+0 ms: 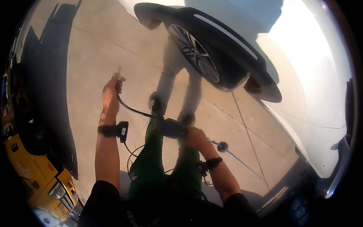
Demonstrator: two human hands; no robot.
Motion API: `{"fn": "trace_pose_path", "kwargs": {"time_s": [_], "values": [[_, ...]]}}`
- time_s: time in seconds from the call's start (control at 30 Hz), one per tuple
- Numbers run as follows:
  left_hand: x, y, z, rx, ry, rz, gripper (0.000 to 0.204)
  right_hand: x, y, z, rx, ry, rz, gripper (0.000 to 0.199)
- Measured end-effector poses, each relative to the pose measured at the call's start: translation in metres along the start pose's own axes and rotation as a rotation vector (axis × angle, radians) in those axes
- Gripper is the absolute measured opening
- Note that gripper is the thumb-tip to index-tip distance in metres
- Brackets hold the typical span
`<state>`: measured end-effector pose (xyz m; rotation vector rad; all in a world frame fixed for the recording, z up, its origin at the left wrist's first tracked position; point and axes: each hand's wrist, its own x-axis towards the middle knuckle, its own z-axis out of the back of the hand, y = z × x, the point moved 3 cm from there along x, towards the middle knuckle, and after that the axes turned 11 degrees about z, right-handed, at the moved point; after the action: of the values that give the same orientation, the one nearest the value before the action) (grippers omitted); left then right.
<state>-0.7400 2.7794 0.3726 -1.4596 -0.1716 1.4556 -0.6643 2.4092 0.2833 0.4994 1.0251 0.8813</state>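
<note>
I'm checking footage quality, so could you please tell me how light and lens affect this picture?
Head view throughout: glare bleaches part of the white car; leg shadows reach toward the wheel; black corners frame the fisheye image; the dark device in the right hand lacks detail.

Head view: from the left one of two wide fisheye cameras worn side by side on the person's head; upright, not mirrored.
Trousers and shoes: the view faces steeply down, with green trousers at the lower middle and the shoes nearly beneath the lens.
Forearms: they enter from the lower edge, so the left hand and right hand lie fairly near.
Wheel: upper middle of the frame, farther off than the hands; this wheel is seen from above, aslant.
Rim: the corners go black; the white car bends along the right.
</note>
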Motion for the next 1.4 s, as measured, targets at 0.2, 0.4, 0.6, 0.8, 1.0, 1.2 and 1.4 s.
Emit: {"fn": "trace_pose_path", "kwargs": {"time_s": [0.2, 0.4, 0.6, 0.8, 1.0, 1.2, 1.4], "values": [[0.174, 0.090, -0.144, 0.073, 0.243, -0.082, 0.034, 0.111, -0.122, -0.052, -0.041, -0.095, -0.114, 0.034], [0.315, 0.173, -0.263, 0.534, 0.111, -0.470, 0.045, 0.229, -0.224, -0.099, -0.063, 0.037, -0.176, 0.038], [0.396, 0.197, -0.331, 0.471, 0.049, -0.666, 0.048, 0.285, -0.244, -0.067, -0.145, 0.108, -0.135, 0.039], [0.447, 0.191, -0.382, 0.510, -0.076, -0.676, 0.046, 0.314, -0.298, -0.042, -0.249, 0.089, -0.129, 0.044], [0.466, 0.204, -0.386, 0.310, -0.002, -0.900, 0.043, 0.316, -0.299, -0.044, -0.210, 0.143, -0.198, 0.046], [0.476, 0.207, -0.396, 0.389, -0.080, -0.896, 0.041, 0.319, -0.294, -0.040, -0.192, 0.128, -0.183, 0.050], [0.495, 0.213, -0.399, 0.246, 0.003, -0.594, 0.045, 0.315, -0.303, -0.044, -0.235, 0.066, -0.178, 0.042]]}}
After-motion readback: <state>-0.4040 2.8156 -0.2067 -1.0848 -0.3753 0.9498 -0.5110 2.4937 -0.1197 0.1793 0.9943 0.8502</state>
